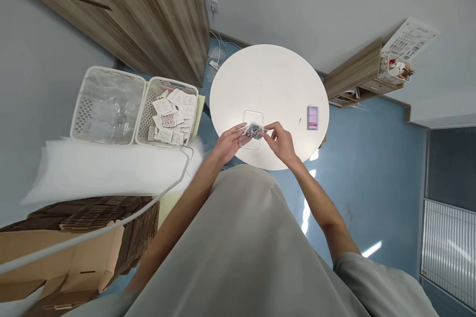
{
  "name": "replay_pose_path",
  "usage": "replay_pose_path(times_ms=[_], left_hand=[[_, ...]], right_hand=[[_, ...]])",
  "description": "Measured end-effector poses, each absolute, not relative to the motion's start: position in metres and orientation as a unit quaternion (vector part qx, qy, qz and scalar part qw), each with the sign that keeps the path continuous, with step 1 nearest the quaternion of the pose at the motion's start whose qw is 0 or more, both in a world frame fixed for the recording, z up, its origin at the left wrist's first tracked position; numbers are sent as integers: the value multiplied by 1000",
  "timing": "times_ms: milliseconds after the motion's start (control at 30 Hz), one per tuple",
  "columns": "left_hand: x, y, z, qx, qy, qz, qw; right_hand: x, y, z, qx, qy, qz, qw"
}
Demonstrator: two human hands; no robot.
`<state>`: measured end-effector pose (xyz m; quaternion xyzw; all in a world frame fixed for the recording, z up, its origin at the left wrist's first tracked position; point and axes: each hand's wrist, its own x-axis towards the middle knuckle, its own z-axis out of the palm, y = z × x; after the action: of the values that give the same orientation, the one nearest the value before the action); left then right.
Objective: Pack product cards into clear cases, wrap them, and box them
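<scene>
Over the near part of the round white table (pixel 267 74) is a shallow clear plastic box (pixel 253 115), hard to make out against the white top. A small clear packet with dark pieces inside (pixel 254 131) lies over the box, between my hands. My left hand (pixel 229 143) grips the left side of the box, fingers partly under it and thumb near the packet. With thumb and fingertips, my right hand (pixel 279 142) pinches the right edge of the packet. Exactly where the left fingertips touch is too small to tell.
A phone-like pinkish thing (pixel 313 118) lies at the table's right. On the left stand a basket of clear plastic pieces (pixel 85 109) and a basket of printed cards (pixel 142 126). White sheeting (pixel 111 168), folded cardboard (pixel 92 252) and a pale tube (pixel 148 204) are nearer.
</scene>
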<state>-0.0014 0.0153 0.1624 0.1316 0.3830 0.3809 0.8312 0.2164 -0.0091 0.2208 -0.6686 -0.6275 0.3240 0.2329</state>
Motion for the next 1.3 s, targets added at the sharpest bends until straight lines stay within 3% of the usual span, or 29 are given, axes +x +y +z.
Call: replay_pose_path(times_ms=[333, 967, 1100, 1300], left_hand=[[20, 17, 173, 155, 395, 399, 813], [37, 2, 165, 169, 413, 393, 804], [37, -2, 164, 163, 412, 396, 804], [32, -5, 167, 149, 400, 401, 810]], right_hand=[[234, -4, 215, -617, -702, 334, 122], [235, -14, 213, -614, -758, 221, 2], [234, -15, 212, -621, -746, 239, 30], [250, 12, 200, -690, -614, 304, 235]])
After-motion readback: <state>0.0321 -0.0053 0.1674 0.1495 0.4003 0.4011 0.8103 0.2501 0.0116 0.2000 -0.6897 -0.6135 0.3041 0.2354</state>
